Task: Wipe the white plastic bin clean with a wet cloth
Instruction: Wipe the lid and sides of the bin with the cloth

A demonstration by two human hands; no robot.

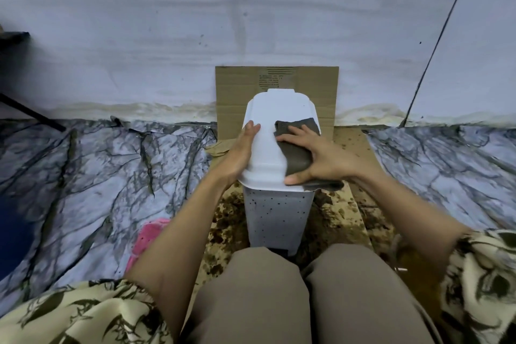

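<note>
A white plastic bin [276,218] stands upright on stained cardboard in front of my knees, its lid [268,142] closed and facing me. Dark specks dot the bin's front wall. My left hand [243,148] rests flat against the lid's left edge with straight fingers. A dark grey-green cloth [297,159] lies on the right half of the lid. My right hand [315,159] presses on this cloth with fingers spread, the thumb at the lid's near rim. Part of the cloth hangs over the lid's near right corner.
Brown cardboard [307,84] leans on the wall behind the bin and covers the floor under it, spattered with dark brown stains [226,220]. Marble-patterned sheeting [111,176] covers the floor on both sides. A pink object [145,237] lies at my left forearm. A black cable [435,47] runs down the right wall.
</note>
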